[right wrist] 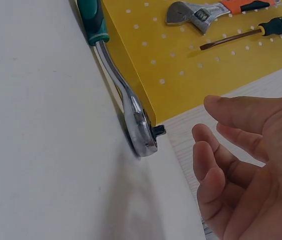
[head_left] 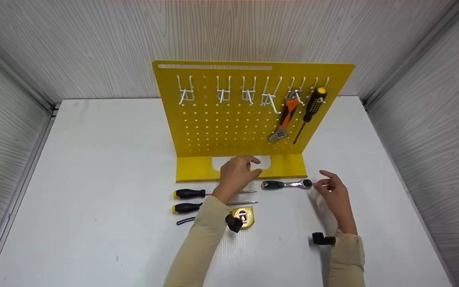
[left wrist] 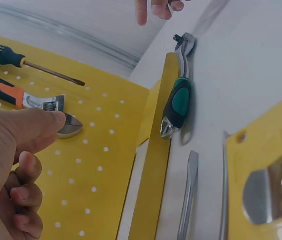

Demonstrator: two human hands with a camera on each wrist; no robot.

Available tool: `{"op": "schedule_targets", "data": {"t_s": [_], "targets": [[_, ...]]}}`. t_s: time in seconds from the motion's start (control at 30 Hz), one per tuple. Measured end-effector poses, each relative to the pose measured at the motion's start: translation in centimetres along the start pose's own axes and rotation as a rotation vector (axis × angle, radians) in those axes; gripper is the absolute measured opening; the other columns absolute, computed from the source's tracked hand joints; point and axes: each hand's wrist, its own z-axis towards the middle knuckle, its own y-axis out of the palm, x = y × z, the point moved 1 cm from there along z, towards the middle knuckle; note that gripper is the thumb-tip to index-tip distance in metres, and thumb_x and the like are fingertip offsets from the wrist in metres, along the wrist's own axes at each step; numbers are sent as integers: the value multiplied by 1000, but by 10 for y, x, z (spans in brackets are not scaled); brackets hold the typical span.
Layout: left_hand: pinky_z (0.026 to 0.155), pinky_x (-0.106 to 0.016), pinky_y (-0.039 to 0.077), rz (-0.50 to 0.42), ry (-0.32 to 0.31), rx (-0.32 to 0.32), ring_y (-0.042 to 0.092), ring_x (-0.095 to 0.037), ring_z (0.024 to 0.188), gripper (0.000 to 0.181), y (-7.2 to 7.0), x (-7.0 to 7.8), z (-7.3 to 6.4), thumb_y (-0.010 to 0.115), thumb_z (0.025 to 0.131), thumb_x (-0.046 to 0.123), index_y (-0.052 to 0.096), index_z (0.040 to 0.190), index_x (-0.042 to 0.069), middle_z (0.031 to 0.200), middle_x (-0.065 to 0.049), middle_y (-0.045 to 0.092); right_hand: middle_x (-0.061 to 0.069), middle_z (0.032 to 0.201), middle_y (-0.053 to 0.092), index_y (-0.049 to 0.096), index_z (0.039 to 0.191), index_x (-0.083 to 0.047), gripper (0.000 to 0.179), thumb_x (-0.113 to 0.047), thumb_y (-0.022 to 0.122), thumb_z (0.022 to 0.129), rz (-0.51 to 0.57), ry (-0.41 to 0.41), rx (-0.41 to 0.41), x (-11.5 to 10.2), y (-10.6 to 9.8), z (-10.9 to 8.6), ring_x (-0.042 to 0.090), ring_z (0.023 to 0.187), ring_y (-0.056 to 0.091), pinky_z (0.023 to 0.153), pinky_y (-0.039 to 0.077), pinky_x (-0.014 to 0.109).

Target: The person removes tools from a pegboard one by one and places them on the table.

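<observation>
A ratchet wrench (head_left: 287, 184) with a dark green and black handle lies on the white table before the pegboard. Just right of its chrome head, apart from it, is my right hand (head_left: 335, 195), fingers loosely bent around nothing. My left hand (head_left: 237, 173) hovers left of the wrench handle, above the pegboard's base, thumb and fingers apart and holding nothing. Below the left forearm lie two screwdrivers (head_left: 189, 194) and a yellow tape measure (head_left: 247, 216), partly covered by the sleeve and wrist camera. In the right wrist view the ratchet head (right wrist: 141, 135) shows its square drive.
The yellow pegboard (head_left: 229, 131) stands upright at the back, with several white hooks (head_left: 223, 93) along its top. An orange-handled adjustable wrench (head_left: 289, 111) and a screwdriver (head_left: 313, 105) hang at its right. Patterned walls (head_left: 432, 87) enclose the table (head_left: 94, 179).
</observation>
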Motion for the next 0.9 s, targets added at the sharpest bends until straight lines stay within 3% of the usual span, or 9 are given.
{"op": "schedule_targets", "data": {"t_s": [0.3,0.53,0.7,0.9], "targets": [[53,-22,32,-9,24,29,44,-8,60,26,-11,4,2,71,86,34,73,109,22,73,4,57,14,114,63,47,140,-15,48,-24,60,95,29,-17,17,-6,3,0,20,95,52,76,43,22],[54,-22,31,-20,45,37,40,-8,58,29,-17,10,0,71,86,34,71,111,21,76,4,57,14,111,63,47,140,-14,51,-29,63,94,51,-43,45,-8,8,1,16,87,53,72,44,20],[56,-22,35,-23,62,62,47,-10,63,34,-21,16,2,73,85,34,69,115,20,86,2,63,15,109,64,46,140,-13,54,-29,65,92,102,-83,59,-12,13,-1,11,83,55,70,44,18],[61,-25,42,2,65,67,59,-14,76,38,-28,21,6,73,84,34,66,119,20,99,0,66,12,117,63,41,143,-17,60,-35,65,91,124,-55,21,-22,21,0,16,93,54,75,45,20]]}}
